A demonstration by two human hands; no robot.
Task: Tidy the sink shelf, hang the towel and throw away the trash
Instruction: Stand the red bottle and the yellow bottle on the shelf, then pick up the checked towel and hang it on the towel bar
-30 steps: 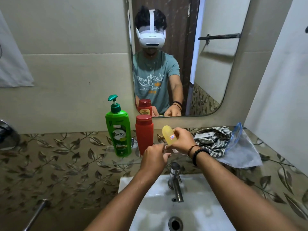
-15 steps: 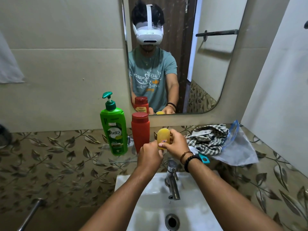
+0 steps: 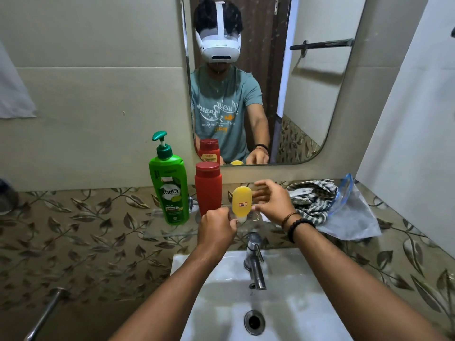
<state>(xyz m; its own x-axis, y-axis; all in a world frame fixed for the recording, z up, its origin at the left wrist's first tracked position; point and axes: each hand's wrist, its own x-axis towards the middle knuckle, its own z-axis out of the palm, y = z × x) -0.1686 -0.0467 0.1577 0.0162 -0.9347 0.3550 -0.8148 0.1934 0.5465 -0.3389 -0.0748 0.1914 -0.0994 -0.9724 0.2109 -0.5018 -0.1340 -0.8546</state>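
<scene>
A small yellow bottle [image 3: 242, 200] stands cap-down on the glass shelf [image 3: 160, 232], to the right of a red bottle [image 3: 208, 190] and a green pump shampoo bottle [image 3: 170, 190]. My left hand [image 3: 216, 227] is curled with its fingertips at the yellow bottle's white cap. My right hand [image 3: 273, 203] hovers just right of the bottle with fingers spread, holding nothing. A crumpled striped towel [image 3: 312, 198] lies on the ledge at right, on top of a clear plastic bag [image 3: 352, 217] with a blue edge.
The faucet [image 3: 254, 262] and white sink [image 3: 295, 303] are directly below my hands. The mirror [image 3: 307, 107] above reflects a towel bar [image 3: 322, 44]. A white cloth [image 3: 12, 94] hangs at far left, and a metal bar [image 3: 46, 313] sticks out at lower left.
The yellow bottle went from tilted in my right hand to standing on the shelf. My right hand let go and spread its fingers. My left hand stayed at the cap.
</scene>
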